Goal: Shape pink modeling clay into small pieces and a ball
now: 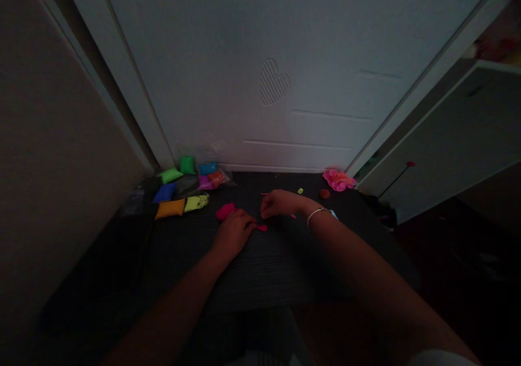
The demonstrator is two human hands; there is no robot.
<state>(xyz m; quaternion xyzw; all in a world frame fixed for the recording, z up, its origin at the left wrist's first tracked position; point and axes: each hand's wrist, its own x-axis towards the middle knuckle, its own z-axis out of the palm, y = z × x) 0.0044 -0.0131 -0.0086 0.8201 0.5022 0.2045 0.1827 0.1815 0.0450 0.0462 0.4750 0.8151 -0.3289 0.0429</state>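
My left hand [233,233] rests knuckles-up on the dark mat [260,268], fingers curled over a small pink clay piece [261,227] that pokes out at its fingertips. A bigger lump of pink clay [225,210] lies just beyond that hand. My right hand [280,203], a bangle on its wrist, hovers a little farther back with fingers curled down toward the mat; whether it holds anything is hidden in the dim light.
Several coloured clay packets [181,192] are piled at the mat's back left. A pink clay flower [337,180] and a small orange ball [324,194] sit at the back right. A white door [285,73] stands behind; a white cabinet [448,138] is on the right.
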